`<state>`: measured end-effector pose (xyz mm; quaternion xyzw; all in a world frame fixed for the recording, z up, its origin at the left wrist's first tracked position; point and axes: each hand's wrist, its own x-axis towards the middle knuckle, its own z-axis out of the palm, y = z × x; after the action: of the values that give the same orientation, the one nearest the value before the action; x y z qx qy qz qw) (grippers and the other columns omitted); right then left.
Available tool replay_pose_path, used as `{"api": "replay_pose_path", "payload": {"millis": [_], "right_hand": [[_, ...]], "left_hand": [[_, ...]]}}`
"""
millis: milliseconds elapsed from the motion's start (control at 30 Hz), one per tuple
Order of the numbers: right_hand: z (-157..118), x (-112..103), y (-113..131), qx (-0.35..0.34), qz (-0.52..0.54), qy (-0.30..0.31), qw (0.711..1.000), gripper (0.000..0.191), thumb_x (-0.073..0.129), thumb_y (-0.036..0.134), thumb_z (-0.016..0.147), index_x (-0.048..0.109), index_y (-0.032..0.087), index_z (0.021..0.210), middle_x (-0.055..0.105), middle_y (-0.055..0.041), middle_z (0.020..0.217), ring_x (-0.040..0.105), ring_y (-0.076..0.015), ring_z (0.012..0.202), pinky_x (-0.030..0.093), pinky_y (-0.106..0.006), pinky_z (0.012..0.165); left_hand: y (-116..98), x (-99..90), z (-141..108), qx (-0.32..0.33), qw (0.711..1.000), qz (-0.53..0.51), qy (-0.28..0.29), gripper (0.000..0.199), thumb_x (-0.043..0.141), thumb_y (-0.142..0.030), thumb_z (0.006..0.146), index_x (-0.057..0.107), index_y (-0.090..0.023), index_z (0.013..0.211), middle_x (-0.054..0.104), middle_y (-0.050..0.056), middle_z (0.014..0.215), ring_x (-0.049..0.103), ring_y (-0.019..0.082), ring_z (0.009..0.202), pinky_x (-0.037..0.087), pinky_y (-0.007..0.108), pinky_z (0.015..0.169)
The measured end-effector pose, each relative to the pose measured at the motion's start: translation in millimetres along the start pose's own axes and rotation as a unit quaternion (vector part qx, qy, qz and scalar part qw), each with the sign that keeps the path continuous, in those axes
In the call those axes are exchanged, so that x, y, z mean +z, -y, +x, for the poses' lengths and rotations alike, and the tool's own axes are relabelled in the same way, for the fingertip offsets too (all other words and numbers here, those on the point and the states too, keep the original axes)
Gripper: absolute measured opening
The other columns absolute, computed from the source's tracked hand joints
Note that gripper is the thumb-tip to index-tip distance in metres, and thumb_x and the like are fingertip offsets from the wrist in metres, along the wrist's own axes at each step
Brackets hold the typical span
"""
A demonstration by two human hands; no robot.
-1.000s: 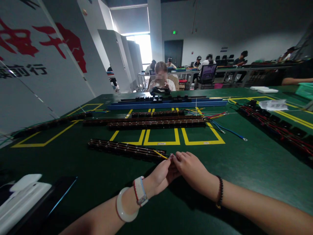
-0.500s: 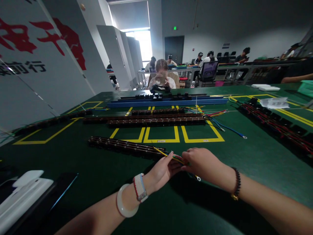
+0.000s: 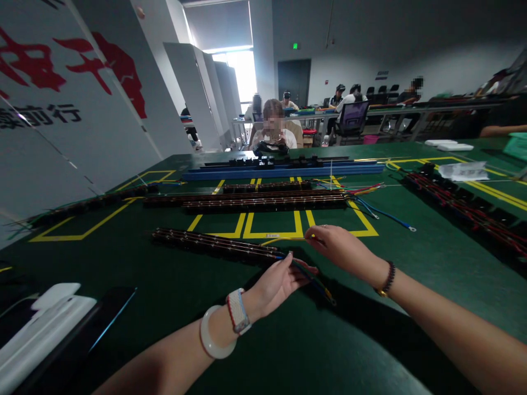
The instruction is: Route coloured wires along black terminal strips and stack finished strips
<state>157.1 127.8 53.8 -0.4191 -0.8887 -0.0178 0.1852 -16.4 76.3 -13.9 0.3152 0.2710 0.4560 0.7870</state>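
Observation:
A long black wiring strip (image 3: 214, 243) with bare metal lines along its top lies at a slant on the green table. Coloured wires come out of its right end. My left hand (image 3: 284, 280) is closed around the bundle of blue, green and other wires (image 3: 319, 286), whose lugged tips hang out to the right. A yellow wire (image 3: 284, 239) is apart from that bundle, running from the strip's end to my right hand (image 3: 335, 244). The fingers of my right hand pinch this yellow wire, above and to the right of my left hand.
More black strips (image 3: 263, 202) with loose wires lie farther back, before a blue rail (image 3: 284, 173). At right is a strip with red wires (image 3: 465, 214); white and black equipment (image 3: 53, 334) stands at front left. A person (image 3: 274, 129) sits across the table (image 3: 164, 323).
My right hand has moved up and away from my left hand, drawing the yellow wire out of the bundle. My left hand has stayed nearly in place with the other wires.

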Motion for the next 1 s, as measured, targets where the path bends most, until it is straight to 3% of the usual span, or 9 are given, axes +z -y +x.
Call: {"api": "replay_pose_path", "payload": {"millis": [167, 300, 400, 500, 633, 733, 800, 1000], "right_hand": [[10.0, 33.2, -32.1, -0.05, 0.048, -0.009, 0.998, 0.019, 0.048, 0.025, 0.091, 0.064, 0.017, 0.093, 0.062, -0.0067, 0.09, 0.056, -0.0147, 0.08, 0.04, -0.024, 0.069], [12.1, 48.3, -39.5, -0.099, 0.034, 0.014, 0.994, 0.019, 0.05, 0.022, 0.09, 0.068, 0.017, 0.089, 0.062, -0.0071, 0.086, 0.055, -0.0145, 0.08, 0.039, -0.026, 0.074], [11.4, 39.9, -30.5, -0.108, 0.006, 0.001, 0.994, 0.016, 0.054, 0.024, 0.088, 0.069, 0.019, 0.088, 0.062, -0.0067, 0.087, 0.055, -0.0161, 0.084, 0.037, -0.029, 0.078], [5.8, 16.1, -10.4, -0.061, 0.018, -0.02, 0.998, 0.017, 0.056, 0.03, 0.087, 0.067, 0.018, 0.092, 0.062, -0.0061, 0.088, 0.055, -0.0143, 0.079, 0.038, -0.025, 0.069], [-10.1, -9.1, 19.0, -0.014, -0.047, 0.066, 0.997, 0.023, 0.057, 0.037, 0.085, 0.066, 0.017, 0.077, 0.061, -0.0046, 0.074, 0.054, -0.0147, 0.064, 0.035, -0.026, 0.057], [-21.3, -7.0, 27.5, -0.022, -0.113, 0.145, 0.983, 0.022, 0.062, 0.037, 0.081, 0.067, 0.016, 0.08, 0.063, -0.0071, 0.076, 0.058, -0.0194, 0.068, 0.036, -0.028, 0.057], [-23.9, -0.6, 24.7, -0.034, -0.13, 0.162, 0.978, 0.025, 0.063, 0.039, 0.08, 0.067, 0.015, 0.084, 0.064, -0.0088, 0.079, 0.06, -0.0218, 0.073, 0.037, -0.029, 0.059], [-9.4, 6.8, 1.3, -0.017, -0.082, 0.083, 0.993, 0.03, 0.045, 0.038, 0.091, 0.065, 0.017, 0.083, 0.062, -0.0066, 0.078, 0.057, -0.0171, 0.069, 0.036, -0.027, 0.06]], "left_hand": [[-0.3, -0.2, 0.6, -0.003, 1.0, 0.001, 0.008, 0.035, 0.036, -0.036, 0.093, 0.048, -0.004, 0.101, 0.057, 0.024, 0.113, 0.056, 0.026, 0.112, 0.037, 0.042, 0.104], [-2.3, 1.7, -0.6, -0.006, 1.0, 0.004, 0.008, 0.034, 0.034, -0.036, 0.094, 0.047, -0.005, 0.101, 0.056, 0.024, 0.114, 0.056, 0.025, 0.111, 0.037, 0.042, 0.104], [-2.8, 1.2, -0.5, -0.009, 1.0, 0.005, 0.007, 0.032, 0.037, -0.036, 0.093, 0.048, -0.007, 0.1, 0.057, 0.022, 0.114, 0.057, 0.023, 0.109, 0.036, 0.041, 0.104], [-2.4, 0.2, 0.3, -0.015, 1.0, -0.003, 0.012, 0.03, 0.041, -0.034, 0.092, 0.049, -0.008, 0.105, 0.057, 0.018, 0.115, 0.058, 0.021, 0.107, 0.038, 0.04, 0.102], [-2.6, 2.1, -0.8, -0.01, 0.999, -0.02, -0.028, 0.021, 0.044, -0.028, 0.091, 0.052, -0.011, 0.1, 0.062, 0.011, 0.1, 0.062, 0.017, 0.092, 0.041, 0.039, 0.097], [-4.5, 5.5, -3.4, -0.016, 0.999, -0.019, -0.024, 0.023, 0.042, -0.029, 0.092, 0.053, -0.01, 0.097, 0.061, 0.012, 0.099, 0.061, 0.016, 0.09, 0.041, 0.039, 0.098], [-5.7, 7.1, -4.5, -0.018, 1.0, -0.023, -0.01, 0.025, 0.041, -0.029, 0.092, 0.054, -0.008, 0.098, 0.06, 0.013, 0.103, 0.061, 0.016, 0.092, 0.039, 0.039, 0.099], [-4.2, 1.4, -0.4, -0.022, 1.0, -0.017, -0.009, 0.025, 0.046, -0.03, 0.09, 0.051, -0.009, 0.103, 0.059, 0.014, 0.108, 0.06, 0.018, 0.1, 0.039, 0.038, 0.101]]}}
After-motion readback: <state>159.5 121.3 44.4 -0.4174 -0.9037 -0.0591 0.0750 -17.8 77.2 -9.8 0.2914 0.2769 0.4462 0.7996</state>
